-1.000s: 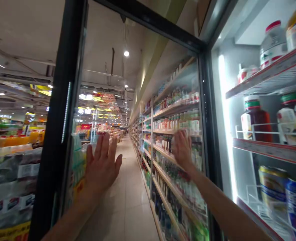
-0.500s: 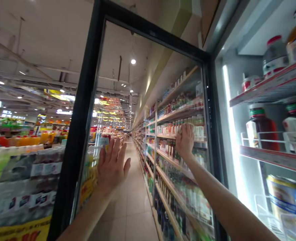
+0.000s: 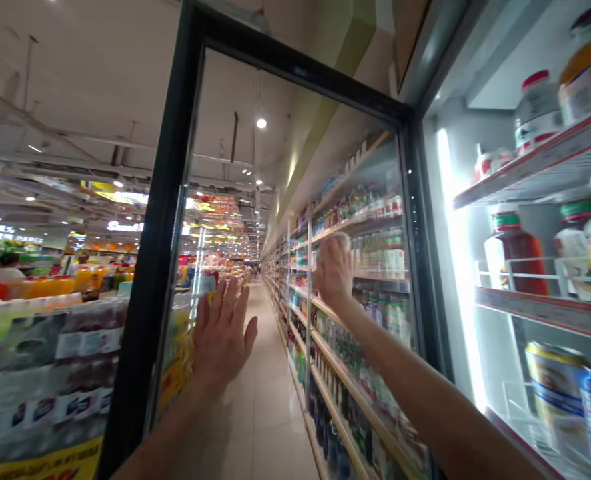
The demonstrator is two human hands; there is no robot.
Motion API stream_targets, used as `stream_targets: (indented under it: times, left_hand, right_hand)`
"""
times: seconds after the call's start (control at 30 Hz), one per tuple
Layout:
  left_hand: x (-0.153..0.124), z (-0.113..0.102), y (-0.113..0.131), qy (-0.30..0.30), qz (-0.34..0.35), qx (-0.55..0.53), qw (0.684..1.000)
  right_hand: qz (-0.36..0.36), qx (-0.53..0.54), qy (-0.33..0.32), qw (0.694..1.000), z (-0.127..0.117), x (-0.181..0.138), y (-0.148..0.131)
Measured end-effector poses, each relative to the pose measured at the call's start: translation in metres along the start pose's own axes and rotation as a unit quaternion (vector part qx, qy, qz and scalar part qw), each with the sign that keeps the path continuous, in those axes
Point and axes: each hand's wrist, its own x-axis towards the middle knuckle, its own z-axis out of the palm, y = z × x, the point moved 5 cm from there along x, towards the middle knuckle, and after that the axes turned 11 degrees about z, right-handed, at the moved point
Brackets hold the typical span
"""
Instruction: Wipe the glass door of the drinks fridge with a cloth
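A glass door (image 3: pixel 300 77) with a black frame stands swung open in front of me. My left hand (image 3: pixel 223 337) is held up flat at the lower left of the pane, fingers stretched out, with nothing in it. Farther right, my right hand (image 3: pixel 331 273) presses against the middle of the glass. A pale, whitish cloth (image 3: pixel 344 240) shows at the top edge of that hand; most of it is hidden beneath the palm and fingers, and the hand is slightly blurred.
On the right is a lit cooler with shelves (image 3: pixel 550 307) of bottles and cans (image 3: pixel 555 387). Through the pane, stocked shelves (image 3: pixel 348 400) line a tiled aisle (image 3: pixel 270 400). Packs of bottles (image 3: pixel 80 347) are stacked at the left, and a person (image 3: pixel 6 270) is in the distance.
My right hand has slid left and slightly up across the glass with the cloth. The left hand stays in nearly the same place. The view has shifted slightly.
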Motion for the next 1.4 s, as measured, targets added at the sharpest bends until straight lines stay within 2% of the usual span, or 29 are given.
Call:
stream_targets:
  times: [0.07,0.1,0.13,0.2,0.27,0.3,0.33,0.4,0.43,0.5,0.53,0.63,0.67,0.7,0.77,0.83,0.87,0.9,0.93,1.0,1.03,1.07,1.13,1.2,1.23,1.27,1.3,1.37,1.4]
  left_hand:
    - [-0.001,0.000,-0.001,0.005,0.001,-0.001,1.000]
    - [-0.001,0.001,-0.001,0.007,0.002,0.001,1.000]
    - [-0.002,0.001,-0.002,0.005,0.003,0.004,1.000]
    - [-0.002,0.002,-0.001,-0.002,0.009,0.013,1.000]
    - [-0.002,0.003,-0.001,-0.008,0.011,0.016,1.000]
    - [-0.002,0.003,-0.001,-0.007,0.013,0.017,1.000]
    - [-0.002,0.003,-0.001,-0.006,0.015,0.017,1.000]
    - [-0.001,0.004,-0.001,-0.004,0.018,0.019,1.000]
    - [-0.001,0.004,-0.002,-0.003,0.019,0.021,1.000]
    - [-0.001,0.004,-0.002,-0.004,0.019,0.019,1.000]
    - [-0.001,0.004,-0.002,-0.003,0.018,0.017,1.000]
    - [-0.002,0.004,-0.002,-0.004,0.018,0.022,1.000]
    - [-0.002,0.004,-0.002,-0.005,0.019,0.027,0.999]
    - [-0.003,0.005,-0.002,-0.006,0.021,0.033,0.999]
    - [-0.004,0.005,-0.003,-0.005,0.029,0.042,0.999]
    - [-0.004,0.005,-0.004,-0.002,0.032,0.044,0.999]
    - [-0.004,0.005,-0.004,-0.001,0.031,0.042,0.999]
    - [-0.004,0.005,-0.004,-0.003,0.029,0.038,0.999]
    - [-0.004,0.004,-0.004,-0.005,0.025,0.032,0.999]
    - [-0.003,0.004,-0.003,-0.010,0.018,0.021,1.000]
    - [-0.003,0.003,-0.003,-0.010,0.014,0.016,1.000]
    - [-0.003,0.003,-0.002,-0.009,0.012,0.014,1.000]
    - [-0.002,0.001,-0.002,-0.007,0.012,0.015,1.000]
    - [-0.003,0.000,-0.003,-0.010,0.017,0.017,1.000]
    - [-0.003,-0.001,-0.004,-0.015,0.021,0.016,1.000]
    - [-0.003,-0.001,-0.005,-0.020,0.025,0.015,0.999]
    - [-0.004,-0.002,-0.006,-0.023,0.031,0.014,0.999]
    - [-0.004,-0.004,-0.007,-0.023,0.044,0.015,0.999]
    - [-0.004,-0.005,-0.008,-0.020,0.049,0.017,0.998]
  right_hand:
    - [-0.175,0.010,-0.059,0.983,0.008,-0.014,-0.019]
    - [-0.218,0.011,-0.069,0.973,0.009,-0.017,-0.017]
    - [-0.212,0.009,-0.059,0.976,0.006,-0.013,-0.007]
    - [-0.070,0.001,0.009,0.997,-0.005,0.008,0.027]
    - [0.105,-0.002,0.078,0.991,-0.014,0.026,0.054]
    - [0.140,0.001,0.090,0.986,-0.015,0.029,0.053]
    - [0.123,0.006,0.081,0.989,-0.012,0.029,0.042]
    - [-0.050,0.018,0.014,0.998,-0.001,0.020,0.000]
    - [-0.164,0.023,-0.030,0.986,0.005,0.010,-0.022]
    - [-0.266,0.017,-0.074,0.961,0.009,-0.001,-0.037]
    - [-0.237,0.010,-0.068,0.969,0.007,0.003,-0.030]
    - [0.049,-0.011,0.030,0.998,-0.008,0.030,0.019]
    - [0.110,-0.012,0.054,0.992,-0.011,0.034,0.027]
    - [0.121,-0.009,0.064,0.991,-0.010,0.034,0.027]
    - [-0.011,0.002,0.030,0.999,-0.002,0.027,0.001]
    - [-0.216,0.013,-0.036,0.976,0.007,0.012,-0.031]
    - [-0.268,0.014,-0.054,0.962,0.009,0.008,-0.039]
    - [-0.263,0.013,-0.055,0.963,0.009,0.010,-0.038]
    - [-0.204,0.011,-0.036,0.978,0.006,0.019,-0.032]
    - [-0.005,0.003,0.029,1.000,-0.002,0.037,-0.009]
    - [0.064,0.001,0.049,0.997,-0.004,0.041,-0.003]
    - [0.081,0.001,0.052,0.995,-0.003,0.041,-0.005]
    - [-0.043,0.010,0.006,0.999,0.004,0.032,-0.028]
    - [-0.232,0.024,-0.062,0.971,0.010,0.014,-0.053]
    - [-0.274,0.027,-0.079,0.958,0.011,0.009,-0.057]
    - [-0.262,0.026,-0.078,0.962,0.009,0.011,-0.055]
    - [-0.200,0.022,-0.059,0.978,0.006,0.018,-0.046]
    - [-0.014,0.011,0.003,1.000,-0.002,0.033,-0.026]
    - [0.041,0.010,0.023,0.999,-0.004,0.035,-0.022]
